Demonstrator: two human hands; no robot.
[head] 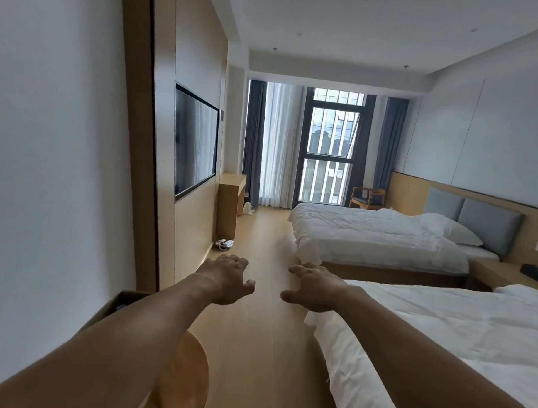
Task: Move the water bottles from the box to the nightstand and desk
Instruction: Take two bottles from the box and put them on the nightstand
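My left hand [228,278] and my right hand [313,289] are stretched out in front of me over the wooden floor, palms down, fingers spread, holding nothing. A brown cardboard box [121,305] stands against the left wall, mostly hidden behind my left forearm; bottle caps [120,307] show faintly inside it. The wooden nightstand [500,274] sits between the two beds at the right, with a dark tissue box [533,271] on it. The wooden desk [231,199] stands against the left wall near the window.
Two white beds [376,235] fill the right side. A round wooden stool top [185,378] lies below my left arm. A telephone [224,243] and a small fan [248,208] lie on the floor by the desk. A chair [367,196] stands near the window.
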